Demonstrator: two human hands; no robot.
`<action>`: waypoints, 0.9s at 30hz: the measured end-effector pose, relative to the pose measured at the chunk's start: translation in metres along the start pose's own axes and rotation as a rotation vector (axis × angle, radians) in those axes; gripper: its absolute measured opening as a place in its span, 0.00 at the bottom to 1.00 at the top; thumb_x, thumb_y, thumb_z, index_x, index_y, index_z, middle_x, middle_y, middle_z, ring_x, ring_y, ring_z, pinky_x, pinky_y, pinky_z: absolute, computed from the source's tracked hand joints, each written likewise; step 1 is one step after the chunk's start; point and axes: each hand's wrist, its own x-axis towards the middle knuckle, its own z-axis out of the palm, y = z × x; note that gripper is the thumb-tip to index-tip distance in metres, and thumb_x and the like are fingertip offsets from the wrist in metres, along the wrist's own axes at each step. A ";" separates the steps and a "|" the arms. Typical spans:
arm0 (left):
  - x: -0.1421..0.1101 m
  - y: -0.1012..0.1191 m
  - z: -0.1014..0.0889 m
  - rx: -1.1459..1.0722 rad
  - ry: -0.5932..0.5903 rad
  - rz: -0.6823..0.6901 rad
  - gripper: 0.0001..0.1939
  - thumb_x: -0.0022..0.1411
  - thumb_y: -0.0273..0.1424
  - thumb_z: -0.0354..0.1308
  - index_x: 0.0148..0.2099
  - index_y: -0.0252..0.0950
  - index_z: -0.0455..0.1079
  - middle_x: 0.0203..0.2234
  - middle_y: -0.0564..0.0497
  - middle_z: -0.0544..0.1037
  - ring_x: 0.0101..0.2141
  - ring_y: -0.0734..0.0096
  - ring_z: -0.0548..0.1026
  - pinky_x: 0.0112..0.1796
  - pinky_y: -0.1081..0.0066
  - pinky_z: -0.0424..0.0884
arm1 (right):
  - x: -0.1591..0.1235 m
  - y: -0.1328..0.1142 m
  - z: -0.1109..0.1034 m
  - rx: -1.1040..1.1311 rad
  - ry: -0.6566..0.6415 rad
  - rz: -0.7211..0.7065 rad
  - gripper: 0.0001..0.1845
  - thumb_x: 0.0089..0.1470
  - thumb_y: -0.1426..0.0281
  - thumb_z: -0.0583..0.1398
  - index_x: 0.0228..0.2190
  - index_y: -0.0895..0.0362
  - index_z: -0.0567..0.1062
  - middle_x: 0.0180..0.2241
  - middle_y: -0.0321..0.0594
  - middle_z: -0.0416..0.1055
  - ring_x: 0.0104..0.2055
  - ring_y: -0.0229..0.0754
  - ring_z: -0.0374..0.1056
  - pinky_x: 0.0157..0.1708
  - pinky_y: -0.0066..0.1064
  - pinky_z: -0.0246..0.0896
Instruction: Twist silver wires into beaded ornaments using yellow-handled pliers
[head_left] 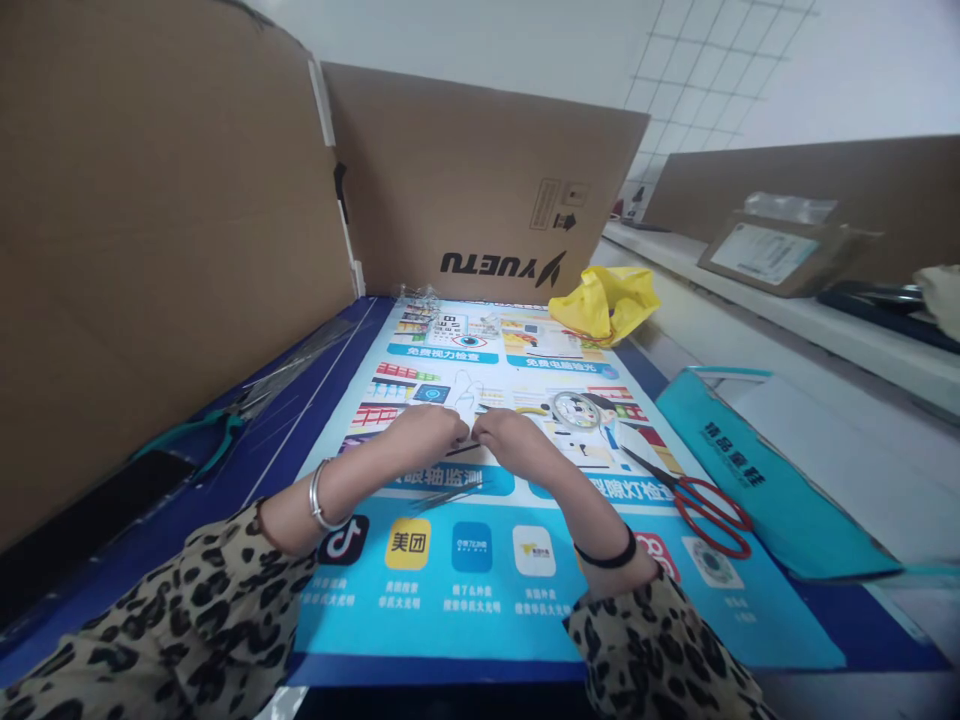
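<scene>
My left hand (439, 432) and my right hand (510, 440) meet over the middle of the printed poster, fingertips almost touching. Both are closed in a pinch; whatever they grip is too small to make out. Just beyond the fingers a thin pale looped strand (466, 386) shows, and I cannot tell whether it runs into them. Several thin dark wire-like pieces (450, 495) lie below my left hand. A tool with yellow handles (532, 410) is partly behind my right hand, beside a round clear spool (576, 410).
Red-handled scissors (709, 510) lie at right, next to a teal bag (765, 480). Teal-handled pliers (202, 440) rest at left. A crumpled yellow bag (606, 303) sits at the back right. Cardboard walls (480, 180) stand behind and left; a parcel (772, 255) is on the right ledge.
</scene>
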 end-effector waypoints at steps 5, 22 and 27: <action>-0.001 0.004 -0.001 0.076 0.093 0.013 0.09 0.58 0.21 0.48 0.34 0.34 0.69 0.29 0.47 0.74 0.33 0.61 0.73 0.29 0.70 0.63 | 0.000 -0.003 0.000 -0.055 0.036 0.058 0.11 0.55 0.75 0.51 0.30 0.56 0.74 0.34 0.41 0.72 0.42 0.41 0.63 0.37 0.28 0.52; 0.001 0.008 0.003 0.009 0.117 0.005 0.08 0.60 0.21 0.50 0.34 0.33 0.70 0.30 0.45 0.72 0.35 0.62 0.70 0.35 0.66 0.67 | 0.006 -0.013 0.018 -0.118 0.068 0.192 0.13 0.58 0.72 0.49 0.33 0.59 0.73 0.36 0.46 0.69 0.40 0.42 0.65 0.37 0.29 0.54; 0.000 0.009 0.007 -0.028 0.130 -0.033 0.09 0.59 0.20 0.49 0.35 0.33 0.69 0.31 0.45 0.72 0.35 0.60 0.70 0.34 0.66 0.67 | 0.005 -0.016 0.020 -0.071 0.098 0.243 0.13 0.57 0.74 0.49 0.33 0.59 0.73 0.37 0.47 0.69 0.39 0.43 0.65 0.37 0.30 0.55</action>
